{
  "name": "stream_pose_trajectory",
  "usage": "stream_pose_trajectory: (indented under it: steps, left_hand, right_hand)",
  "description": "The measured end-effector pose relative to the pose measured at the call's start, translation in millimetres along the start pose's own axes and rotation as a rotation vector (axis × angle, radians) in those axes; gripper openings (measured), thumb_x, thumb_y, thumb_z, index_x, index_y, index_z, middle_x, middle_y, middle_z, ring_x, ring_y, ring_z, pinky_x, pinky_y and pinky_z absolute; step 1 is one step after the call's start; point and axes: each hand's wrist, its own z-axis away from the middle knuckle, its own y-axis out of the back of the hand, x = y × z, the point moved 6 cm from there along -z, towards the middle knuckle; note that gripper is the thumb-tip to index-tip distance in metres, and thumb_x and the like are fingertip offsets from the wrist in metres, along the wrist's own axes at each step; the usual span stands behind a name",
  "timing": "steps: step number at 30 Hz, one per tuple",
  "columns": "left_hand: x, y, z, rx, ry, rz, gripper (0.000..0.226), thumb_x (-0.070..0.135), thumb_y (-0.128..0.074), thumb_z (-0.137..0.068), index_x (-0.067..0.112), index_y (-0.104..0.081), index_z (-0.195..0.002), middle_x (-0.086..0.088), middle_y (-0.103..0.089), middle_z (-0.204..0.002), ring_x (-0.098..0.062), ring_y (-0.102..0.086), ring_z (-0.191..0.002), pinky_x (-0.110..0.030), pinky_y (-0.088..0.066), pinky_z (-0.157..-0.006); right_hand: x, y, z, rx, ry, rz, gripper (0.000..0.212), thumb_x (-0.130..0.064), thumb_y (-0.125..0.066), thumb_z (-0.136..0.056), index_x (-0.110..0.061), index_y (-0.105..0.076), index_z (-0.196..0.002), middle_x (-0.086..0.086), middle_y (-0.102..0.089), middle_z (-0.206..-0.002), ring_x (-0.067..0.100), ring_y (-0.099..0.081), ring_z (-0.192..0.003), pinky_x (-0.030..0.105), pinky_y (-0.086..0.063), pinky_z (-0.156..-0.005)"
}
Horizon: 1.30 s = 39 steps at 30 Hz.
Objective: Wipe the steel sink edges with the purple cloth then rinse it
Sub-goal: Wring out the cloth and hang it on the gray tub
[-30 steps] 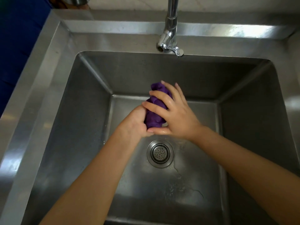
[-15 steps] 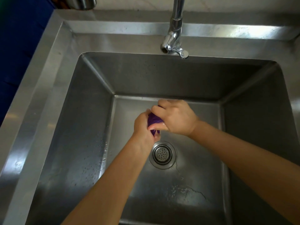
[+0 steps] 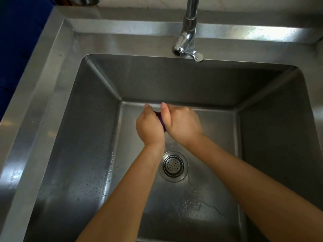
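Observation:
Both my hands are down inside the steel sink (image 3: 57, 95), above the basin floor and a little beyond the drain. My left hand (image 3: 148, 126) and my right hand (image 3: 181, 123) are pressed together and squeeze the purple cloth (image 3: 161, 120) between them. Only a thin dark purple strip of the cloth shows between the two hands; the rest is hidden in my fists. No water runs from the tap (image 3: 187, 41).
The round strainer drain (image 3: 173, 166) lies just below my wrists. Water drops cling to the left basin wall and the floor. A blue surface (image 3: 21, 41) borders the sink on the left. A metal vessel's base (image 3: 89, 0) shows at the top edge.
My hands have closed tighter round the cloth and dropped lower into the basin, so the bunched cloth that stood out a second ago is now almost fully hidden.

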Motion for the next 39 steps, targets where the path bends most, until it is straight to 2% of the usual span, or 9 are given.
stream_pose_trajectory:
  steps: [6,11,16,20,24,28,33,36,39]
  left_hand:
    - [28,1,0,0.004,-0.253,-0.168,0.054,0.04,-0.039,-0.091,0.019,-0.044,-0.041,0.0,-0.05,-0.05,-0.025,-0.05,-0.059,-0.048,-0.047,-0.069]
    - [42,0,3,0.004,-0.39,-0.237,0.055,0.03,-0.041,-0.097,0.018,-0.039,-0.043,0.002,-0.044,-0.046,-0.017,-0.042,-0.052,-0.036,-0.037,-0.062]
    - [42,-2,1,-0.035,-0.493,-0.295,0.055,0.028,-0.039,-0.097,0.022,-0.036,-0.043,0.004,-0.04,-0.045,-0.019,-0.039,-0.051,-0.035,-0.033,-0.06]
    - [43,-7,6,-0.094,-0.577,-0.424,0.048,0.043,-0.039,-0.088,0.022,-0.042,-0.045,0.006,-0.046,-0.045,-0.019,-0.049,-0.054,-0.031,-0.034,-0.057]
    - [37,-12,5,-0.198,-0.578,-0.431,0.039,0.056,-0.046,-0.079,0.022,-0.055,-0.062,0.008,-0.057,-0.056,-0.014,-0.059,-0.063,-0.027,-0.042,-0.06]
    - [36,-15,3,-0.221,-0.558,-0.367,0.028,0.045,-0.057,-0.08,0.021,-0.061,-0.065,0.009,-0.06,-0.058,-0.008,-0.057,-0.061,-0.026,-0.042,-0.06]
    - [28,-3,-16,-0.112,-0.242,-0.168,0.034,0.038,-0.057,-0.075,0.019,-0.054,-0.047,0.006,-0.045,-0.046,-0.018,-0.044,-0.054,-0.035,-0.037,-0.054]
    - [21,-2,-16,-0.098,-0.026,0.004,0.034,0.024,-0.057,-0.076,0.02,-0.051,-0.042,0.003,-0.047,-0.051,-0.017,-0.045,-0.055,-0.031,-0.036,-0.05]
    - [12,-8,-14,-0.199,0.144,0.11,0.015,0.03,-0.062,-0.072,0.018,-0.064,-0.064,-0.007,-0.065,-0.076,-0.023,-0.063,-0.072,-0.035,-0.054,-0.068]
  right_hand:
    - [2,-1,-6,-0.095,-0.146,-0.139,0.046,-0.03,-0.026,-0.099,-0.012,-0.061,-0.077,0.02,-0.067,-0.077,0.037,-0.06,-0.076,0.033,-0.038,-0.063]
    - [6,-5,-11,-0.134,-0.227,-0.228,0.046,-0.026,-0.026,-0.098,-0.018,-0.044,-0.056,0.017,-0.064,-0.069,0.033,-0.059,-0.071,0.034,-0.044,-0.065]
    - [10,-8,-10,-0.193,-0.315,-0.356,0.047,-0.023,-0.029,-0.095,-0.015,-0.049,-0.053,0.017,-0.063,-0.063,0.031,-0.06,-0.064,0.038,-0.051,-0.066]
    - [16,-15,-9,-0.293,-0.424,-0.471,0.052,-0.025,-0.028,-0.095,-0.013,-0.048,-0.048,0.008,-0.055,-0.046,0.024,-0.053,-0.048,0.032,-0.047,-0.057]
    - [27,-21,-8,-0.393,-0.639,-0.63,0.053,-0.035,-0.026,-0.098,-0.013,-0.051,-0.057,0.011,-0.059,-0.058,0.025,-0.055,-0.056,0.034,-0.045,-0.062]
    - [22,-23,5,-0.567,-0.835,-0.952,0.059,-0.051,-0.02,-0.098,-0.01,-0.052,-0.07,0.006,-0.056,-0.043,0.016,-0.051,-0.031,0.013,-0.034,-0.035]
    - [20,5,15,-0.411,-0.734,-1.255,0.019,-0.024,-0.041,-0.098,-0.015,-0.045,-0.115,0.009,-0.054,-0.106,0.023,-0.066,-0.071,0.04,-0.059,-0.051]
    - [6,19,22,-0.418,-0.272,-0.784,0.056,-0.018,-0.06,-0.089,-0.021,-0.031,-0.137,0.005,-0.047,-0.125,0.018,-0.062,-0.088,0.038,-0.059,-0.072]
    - [-1,20,20,-0.379,0.075,-0.043,0.075,-0.054,-0.057,-0.081,-0.031,-0.023,-0.144,0.002,-0.042,-0.136,0.025,-0.058,-0.101,0.04,-0.052,-0.082]
